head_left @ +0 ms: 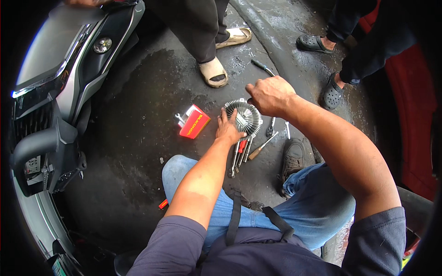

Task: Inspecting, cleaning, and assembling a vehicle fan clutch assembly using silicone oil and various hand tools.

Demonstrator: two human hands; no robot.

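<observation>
- Head view, left hand (228, 132): fingers well spread, palm down, laid over the near left part of a round finned metal fan clutch (252, 115). Fingertips on the fins, thumb toward the near edge; it presses on the piece rather than wrapping round it.
- Right hand (274, 95): fingers curled in to a fist, back of the hand up, at the far right rim of the fan clutch. Inner side hidden; cannot tell what, if anything, it grips.
- Fan clutch: on the dark floor (138, 115), in front of the person's knees, between the hands; fins radiate from a centre plate, with small lugs at the rim.
- Near side of the fan clutch: red-handled screwdriver (242, 146) among slim metal tools; just to the right, a wooden-handled tool (254, 153) lying at a slant.
- Right of the fan clutch: a ratchet (270, 131) and a slim silver tool (288, 130).
- Beyond the right hand: dark-handled tool (259, 63), its shaft running toward the hand.
- Left, apart from both hands: red-and-white carton (195, 123), with a small open-ended spanner (180, 119) at its left end.
</observation>
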